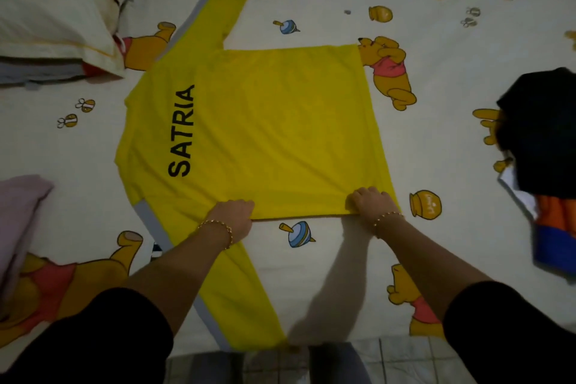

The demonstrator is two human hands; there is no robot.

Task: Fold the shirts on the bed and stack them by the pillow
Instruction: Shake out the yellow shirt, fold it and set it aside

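Both pinching the near side edge of yellow shirt (265, 121), lying flat, back up, on bed (343, 259).
Grip: left hand (232, 213) clamping by the armpit, right hand (369, 201) by the hem. Should be pulling edge taut, lifting evenly for a straight fold. Collar-to-hem axis running left-right, collar pointing toward pillow (53, 25).

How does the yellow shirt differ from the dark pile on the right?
The yellow shirt lies spread flat, back up, sleeves out; the dark pile is a crumpled heap. The left hand and right hand grip the yellow shirt's near edge; nothing touches the dark pile. The yellow shirt is mid-bed; the dark pile sits at the right edge. Both rest on the sheet, neither folded yet.
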